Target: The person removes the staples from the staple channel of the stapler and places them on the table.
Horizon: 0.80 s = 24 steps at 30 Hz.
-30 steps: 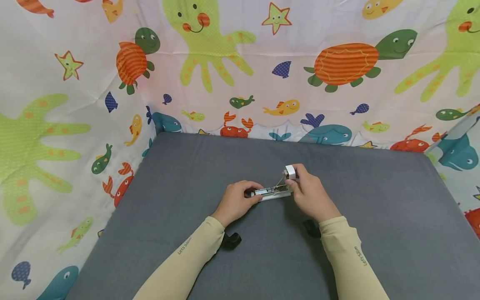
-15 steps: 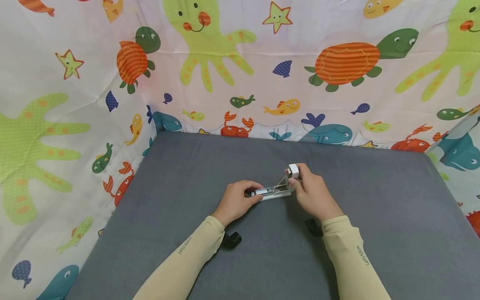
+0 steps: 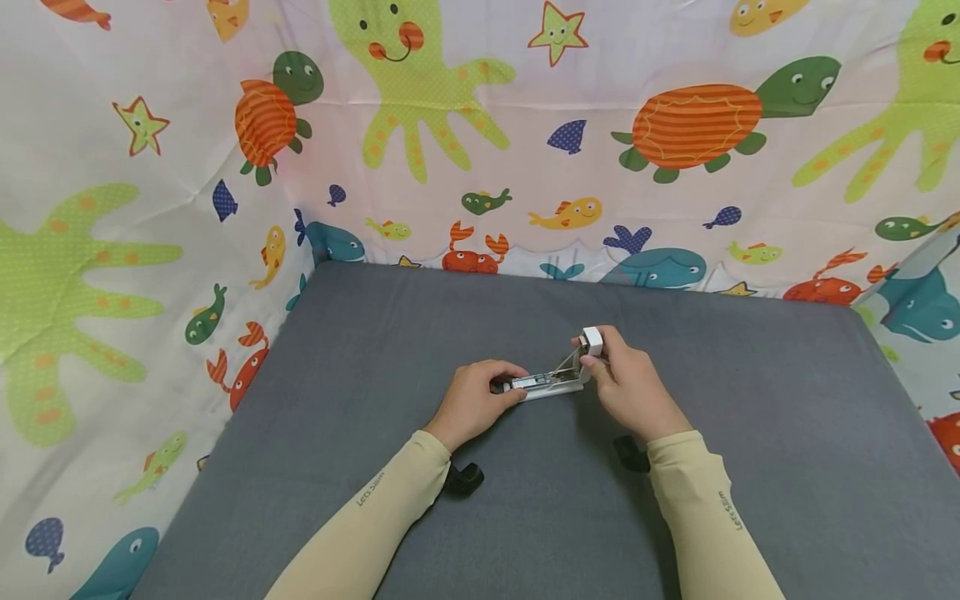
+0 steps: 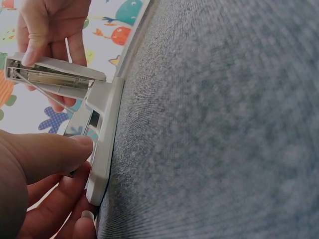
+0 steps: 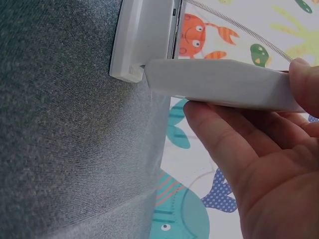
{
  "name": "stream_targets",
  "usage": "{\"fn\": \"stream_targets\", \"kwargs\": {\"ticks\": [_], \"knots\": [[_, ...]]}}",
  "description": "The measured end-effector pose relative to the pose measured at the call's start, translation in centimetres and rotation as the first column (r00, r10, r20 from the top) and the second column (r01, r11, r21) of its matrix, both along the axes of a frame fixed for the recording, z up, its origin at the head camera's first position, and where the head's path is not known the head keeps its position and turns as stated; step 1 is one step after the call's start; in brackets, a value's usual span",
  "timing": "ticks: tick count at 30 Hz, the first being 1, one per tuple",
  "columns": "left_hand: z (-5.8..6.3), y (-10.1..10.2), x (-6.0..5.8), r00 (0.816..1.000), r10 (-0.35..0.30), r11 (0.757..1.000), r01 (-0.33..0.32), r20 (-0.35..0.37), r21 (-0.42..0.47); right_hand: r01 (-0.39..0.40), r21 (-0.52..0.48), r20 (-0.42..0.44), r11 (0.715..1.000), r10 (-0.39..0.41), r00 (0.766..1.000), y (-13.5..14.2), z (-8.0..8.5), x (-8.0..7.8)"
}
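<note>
Head view: stapler lies crosswise, hinge rightward, left hand pinching base, right hand pinching cover

Beige slvs w/ dk "Let's Slim" txt, blk wrist gear

Head view forward-down, wrist views close, sharing stapler

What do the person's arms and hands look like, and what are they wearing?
The left hand and right hand are ungloved. The left sleeve and right sleeve are close-fitting, pale beige, wrist-length, each with small dark lettering reading "Let's Slim". A black curved piece juts out by each wrist.
</note>
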<state>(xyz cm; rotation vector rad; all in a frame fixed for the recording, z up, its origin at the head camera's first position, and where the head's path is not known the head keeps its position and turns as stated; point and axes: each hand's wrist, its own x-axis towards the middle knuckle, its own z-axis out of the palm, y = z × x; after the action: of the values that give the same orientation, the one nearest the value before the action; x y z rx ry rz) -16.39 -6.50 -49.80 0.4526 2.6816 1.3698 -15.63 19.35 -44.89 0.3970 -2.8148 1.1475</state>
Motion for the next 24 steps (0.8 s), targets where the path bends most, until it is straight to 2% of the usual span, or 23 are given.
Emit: {"fn": "stream_targets", "kwargs": {"ticks": [24], "knots": [[0.0, 0.05, 0.09, 1.0, 0.004, 1.0, -0.004, 0.01, -0.012, 0.0, -0.065, 0.088, 0.998, 0.006, 0.996, 0.78, 0.04, 0.02]]}}
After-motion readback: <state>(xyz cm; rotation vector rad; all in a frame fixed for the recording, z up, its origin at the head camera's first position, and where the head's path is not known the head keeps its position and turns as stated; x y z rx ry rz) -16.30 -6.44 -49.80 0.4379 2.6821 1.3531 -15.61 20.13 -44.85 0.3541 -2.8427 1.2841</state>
